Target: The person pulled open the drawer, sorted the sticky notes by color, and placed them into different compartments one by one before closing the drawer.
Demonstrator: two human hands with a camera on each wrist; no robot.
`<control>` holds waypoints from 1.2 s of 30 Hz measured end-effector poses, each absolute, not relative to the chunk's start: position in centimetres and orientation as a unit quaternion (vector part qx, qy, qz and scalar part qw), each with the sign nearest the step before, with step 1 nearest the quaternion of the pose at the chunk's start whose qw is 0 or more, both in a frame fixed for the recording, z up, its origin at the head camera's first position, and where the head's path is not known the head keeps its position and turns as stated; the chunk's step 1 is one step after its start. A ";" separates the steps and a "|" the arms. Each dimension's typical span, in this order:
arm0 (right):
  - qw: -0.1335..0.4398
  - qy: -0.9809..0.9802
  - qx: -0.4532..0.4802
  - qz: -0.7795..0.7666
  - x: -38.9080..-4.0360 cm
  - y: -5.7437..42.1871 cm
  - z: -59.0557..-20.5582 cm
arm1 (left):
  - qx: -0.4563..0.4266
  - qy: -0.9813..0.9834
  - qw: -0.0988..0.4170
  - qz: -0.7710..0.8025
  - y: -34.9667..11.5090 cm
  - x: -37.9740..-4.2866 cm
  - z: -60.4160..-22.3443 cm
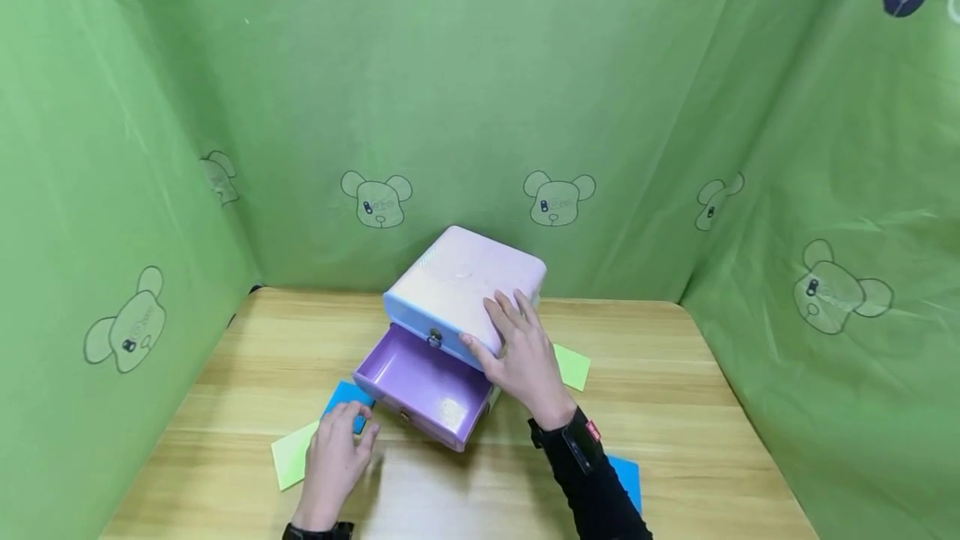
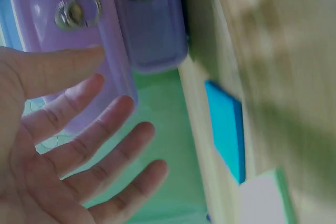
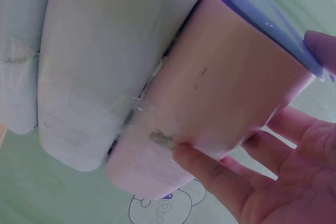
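Note:
A stacked drawer box [image 1: 468, 273] with a pink top stands at the middle of the table. Its purple drawer [image 1: 420, 390] is pulled out and has nothing in it; the blue drawer above is closed. My right hand [image 1: 525, 361] rests spread on the box's top right corner, thumb at the front edge. The right wrist view shows a fingertip against the taped pink side [image 3: 226, 61]. My left hand [image 1: 335, 457], fingers loosely bent and holding nothing, is left of the purple drawer, before its ring pull [image 2: 77, 12]. In the head view it overlaps a blue sticky-note pad [image 1: 347, 395].
A pale green pad [image 1: 291, 455] lies by the left hand. Another green pad [image 1: 572, 367] lies right of the box, and a second blue pad [image 1: 627, 480] is partly behind the right sleeve. Green cloth walls [image 1: 465, 107] border the wooden table [image 1: 675, 407].

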State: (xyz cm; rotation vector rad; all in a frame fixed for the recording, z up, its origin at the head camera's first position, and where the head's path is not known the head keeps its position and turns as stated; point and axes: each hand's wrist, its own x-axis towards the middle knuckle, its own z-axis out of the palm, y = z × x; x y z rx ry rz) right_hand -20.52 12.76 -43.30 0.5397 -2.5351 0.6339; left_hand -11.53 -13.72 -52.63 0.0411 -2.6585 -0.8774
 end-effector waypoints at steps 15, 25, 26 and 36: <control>0.237 -0.923 0.197 0.232 -20.7 12.9 -43.5 | 0.033 -0.959 0.135 -0.247 -17.1 -14.9 -52.2; 0.229 -0.925 0.192 0.235 -20.9 12.9 -43.2 | 0.050 -0.970 0.050 -0.233 -17.4 -16.7 -53.0; 0.231 -0.924 0.193 0.235 -20.9 12.9 -43.2 | 0.054 -0.970 0.045 -0.232 -17.4 -16.8 -53.2; 0.240 -0.921 0.194 0.237 -20.6 13.0 -43.3 | 0.079 -0.967 0.006 -0.241 -16.6 -17.3 -54.7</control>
